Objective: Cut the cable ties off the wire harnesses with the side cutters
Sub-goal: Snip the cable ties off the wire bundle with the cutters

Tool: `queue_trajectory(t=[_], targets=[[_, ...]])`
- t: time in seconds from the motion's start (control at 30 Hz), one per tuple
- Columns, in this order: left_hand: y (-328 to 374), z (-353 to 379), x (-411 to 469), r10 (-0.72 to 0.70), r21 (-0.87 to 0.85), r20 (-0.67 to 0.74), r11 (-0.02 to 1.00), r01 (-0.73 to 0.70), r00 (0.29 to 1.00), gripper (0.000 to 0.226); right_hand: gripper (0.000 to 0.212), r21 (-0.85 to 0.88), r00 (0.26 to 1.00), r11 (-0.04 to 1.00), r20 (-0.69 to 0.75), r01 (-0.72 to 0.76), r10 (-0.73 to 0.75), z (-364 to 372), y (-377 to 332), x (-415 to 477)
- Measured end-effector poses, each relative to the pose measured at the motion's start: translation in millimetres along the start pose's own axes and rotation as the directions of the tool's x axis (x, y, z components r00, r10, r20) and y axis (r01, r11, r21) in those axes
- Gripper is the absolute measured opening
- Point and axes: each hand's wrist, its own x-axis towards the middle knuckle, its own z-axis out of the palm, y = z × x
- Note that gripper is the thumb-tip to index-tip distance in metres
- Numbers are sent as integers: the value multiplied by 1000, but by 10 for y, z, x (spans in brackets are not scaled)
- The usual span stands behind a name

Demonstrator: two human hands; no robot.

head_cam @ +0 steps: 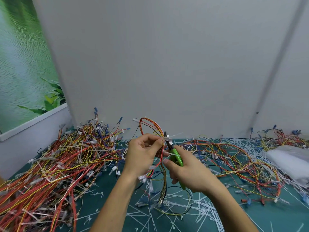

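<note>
Green-handled side cutters (175,157) gripped in right hand (189,174); nose at white cable tie (168,139) on harness (150,126) pinched by left hand (142,153), above table (274,218) centre. Tip blurred, blade position unsure: may nick neighbouring wires or fingertip.

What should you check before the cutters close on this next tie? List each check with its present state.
1. Left hand holds the wire harness raised off the mat: ok.
2. Right hand wraps the side cutters by their green handles: ok.
3. Cutter tip meets the white cable tie: ok.
4. Wires clear of the blades: cannot tell, too small and blurred.
5. Left fingertips away from the tip: not ok, they pinch right beside it.
</note>
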Motion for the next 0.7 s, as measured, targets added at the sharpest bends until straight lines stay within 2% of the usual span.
queue_trajectory(t=[0.07,0.2,0.33,0.57,0.63,0.7], targets=[[-18,3,1,-8,15,-7,1000,8,1000,11,16,-25,1000,1000,12,-15,15,11,15,5],[-55,6,11,-45,28,-40,999,46,998,6,8,-38,999,999,-38,25,-26,17,48,17],[-44,4,10,-43,48,-45,998,45,998,6,9,-50,997,998,-56,41,-43,-5,64,25],[-9,27,-8,-28,74,-33,997,30,999,6,11,39,999,999,41,28,-30,-25,57,9],[-3,33,-8,-31,69,-38,997,33,999,6,6,38,999,999,5,36,-36,-16,74,17],[12,39,-3,-35,61,-49,997,38,998,6,15,8,997,998,-48,65,-65,-10,93,32]])
